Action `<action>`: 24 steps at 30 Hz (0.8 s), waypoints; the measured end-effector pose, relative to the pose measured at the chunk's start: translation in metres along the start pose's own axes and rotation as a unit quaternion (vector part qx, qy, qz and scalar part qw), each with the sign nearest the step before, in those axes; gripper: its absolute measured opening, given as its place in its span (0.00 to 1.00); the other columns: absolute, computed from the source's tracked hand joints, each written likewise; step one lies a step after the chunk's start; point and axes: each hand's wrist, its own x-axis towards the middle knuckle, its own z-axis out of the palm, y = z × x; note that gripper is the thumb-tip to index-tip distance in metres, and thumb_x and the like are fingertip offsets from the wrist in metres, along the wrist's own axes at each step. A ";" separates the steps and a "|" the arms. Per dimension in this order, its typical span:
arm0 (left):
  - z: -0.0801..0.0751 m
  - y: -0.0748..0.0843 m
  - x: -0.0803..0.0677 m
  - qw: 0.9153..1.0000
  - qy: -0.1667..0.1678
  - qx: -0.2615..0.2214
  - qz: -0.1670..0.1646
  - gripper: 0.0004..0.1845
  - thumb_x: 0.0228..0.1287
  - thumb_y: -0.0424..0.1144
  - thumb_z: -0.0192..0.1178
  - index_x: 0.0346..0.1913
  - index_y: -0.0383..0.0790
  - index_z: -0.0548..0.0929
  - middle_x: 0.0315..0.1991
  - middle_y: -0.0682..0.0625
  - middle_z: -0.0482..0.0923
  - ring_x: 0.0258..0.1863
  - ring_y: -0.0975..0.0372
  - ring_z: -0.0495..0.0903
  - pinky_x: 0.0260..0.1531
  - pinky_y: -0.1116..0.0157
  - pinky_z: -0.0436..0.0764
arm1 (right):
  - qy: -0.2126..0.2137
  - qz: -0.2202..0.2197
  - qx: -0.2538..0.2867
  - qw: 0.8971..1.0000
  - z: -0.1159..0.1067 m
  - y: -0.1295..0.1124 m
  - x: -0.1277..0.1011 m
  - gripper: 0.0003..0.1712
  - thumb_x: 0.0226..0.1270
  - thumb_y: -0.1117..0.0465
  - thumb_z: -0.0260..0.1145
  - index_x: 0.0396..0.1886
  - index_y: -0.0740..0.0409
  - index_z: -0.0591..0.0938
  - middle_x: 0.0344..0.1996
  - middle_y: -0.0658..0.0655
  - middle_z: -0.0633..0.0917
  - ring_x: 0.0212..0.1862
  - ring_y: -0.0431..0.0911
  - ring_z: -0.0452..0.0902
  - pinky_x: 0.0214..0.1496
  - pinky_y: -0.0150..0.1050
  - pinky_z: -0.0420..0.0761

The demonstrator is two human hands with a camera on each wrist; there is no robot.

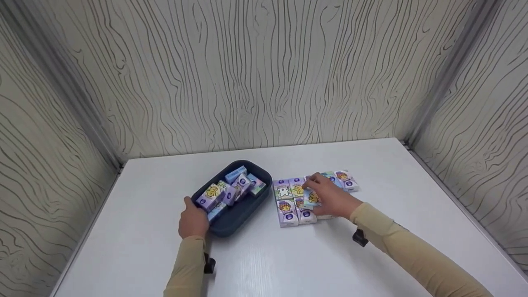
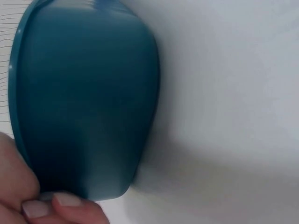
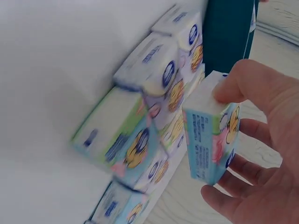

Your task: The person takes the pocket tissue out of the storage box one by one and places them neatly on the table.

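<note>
The left hand [image 1: 193, 221] holds the near rim of the dark blue oval plastic tub [image 1: 243, 210], which contains small cartoon-printed boxes. The right hand [image 1: 330, 200] pinches one light-blue cartoon-printed carton [image 3: 210, 140] above the rows of similar cartons [image 1: 288, 202] on the white table [image 1: 288, 264].

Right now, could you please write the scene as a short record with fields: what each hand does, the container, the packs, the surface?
left hand: left hand grips the near corner of the blue tray
right hand: right hand pinches one small pack above the rows
tray contents: several small packs, lying loosely, some tilted
packs on table: rows of packs lying side by side to the right of the tray
surface: white table
</note>
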 end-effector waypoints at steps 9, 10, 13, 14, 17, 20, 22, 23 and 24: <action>-0.001 0.001 -0.002 1.000 -0.001 -0.004 0.000 0.25 0.67 0.34 0.39 0.67 0.34 0.55 0.40 0.26 0.78 0.31 0.43 0.80 0.28 0.47 0.74 | -0.029 0.011 -0.038 0.999 -0.012 0.054 -0.025 0.36 0.49 0.67 0.76 0.60 0.54 0.74 0.62 0.59 0.65 0.66 0.58 0.60 0.61 0.53 0.66; -0.001 0.001 -0.002 1.000 0.000 -0.004 -0.001 0.25 0.67 0.34 0.39 0.67 0.34 0.55 0.40 0.26 0.78 0.31 0.43 0.80 0.28 0.46 0.74 | -0.035 0.010 -0.043 0.998 -0.012 0.059 -0.026 0.36 0.49 0.67 0.75 0.60 0.53 0.74 0.63 0.60 0.65 0.67 0.59 0.59 0.61 0.53 0.66; -0.002 0.002 -0.003 1.000 -0.002 -0.002 -0.003 0.25 0.68 0.34 0.39 0.67 0.34 0.55 0.40 0.26 0.78 0.31 0.43 0.80 0.28 0.47 0.74 | -0.043 0.008 -0.054 0.998 -0.013 0.071 -0.029 0.36 0.49 0.69 0.75 0.60 0.51 0.74 0.65 0.60 0.64 0.68 0.60 0.59 0.60 0.55 0.67; -0.003 0.003 -0.003 1.000 -0.004 -0.002 -0.003 0.26 0.68 0.35 0.39 0.67 0.34 0.55 0.41 0.26 0.78 0.31 0.43 0.80 0.28 0.47 0.74 | -0.045 0.012 -0.053 0.998 -0.014 0.074 -0.030 0.36 0.49 0.69 0.75 0.60 0.50 0.75 0.65 0.59 0.64 0.67 0.59 0.60 0.60 0.54 0.67; -0.003 0.003 -0.004 1.000 -0.010 -0.001 -0.006 0.25 0.69 0.35 0.39 0.67 0.34 0.55 0.42 0.26 0.78 0.32 0.44 0.80 0.28 0.48 0.74 | -0.046 0.012 -0.059 0.997 -0.012 0.080 -0.033 0.38 0.47 0.70 0.75 0.60 0.50 0.75 0.63 0.58 0.65 0.64 0.57 0.64 0.59 0.54 0.69; -0.003 0.003 -0.004 1.000 -0.007 -0.001 -0.007 0.24 0.69 0.35 0.39 0.66 0.34 0.56 0.41 0.27 0.78 0.31 0.44 0.80 0.28 0.48 0.74 | -0.054 0.007 -0.072 0.996 -0.007 0.084 -0.036 0.38 0.49 0.70 0.75 0.62 0.51 0.73 0.64 0.57 0.66 0.64 0.56 0.65 0.60 0.54 0.68; -0.003 0.003 -0.004 1.000 -0.007 -0.002 -0.007 0.24 0.69 0.35 0.39 0.66 0.34 0.56 0.42 0.27 0.78 0.32 0.45 0.79 0.28 0.48 0.74 | -0.061 0.006 -0.079 0.995 -0.002 0.085 -0.038 0.39 0.51 0.69 0.73 0.64 0.51 0.72 0.66 0.57 0.66 0.66 0.57 0.63 0.61 0.54 0.67; -0.002 0.003 -0.004 1.000 -0.008 -0.002 -0.006 0.24 0.69 0.35 0.39 0.66 0.34 0.56 0.42 0.27 0.78 0.32 0.44 0.79 0.29 0.48 0.74 | -0.061 0.007 -0.079 0.995 0.000 0.086 -0.039 0.38 0.53 0.68 0.73 0.65 0.51 0.71 0.67 0.57 0.66 0.67 0.57 0.62 0.61 0.54 0.66; -0.002 0.003 -0.003 1.000 -0.009 -0.002 -0.005 0.24 0.69 0.35 0.39 0.66 0.33 0.56 0.43 0.27 0.77 0.32 0.44 0.80 0.29 0.48 0.74 | -0.059 0.009 -0.079 0.995 0.002 0.085 -0.040 0.38 0.54 0.68 0.72 0.66 0.52 0.71 0.68 0.57 0.65 0.68 0.58 0.60 0.62 0.55 0.65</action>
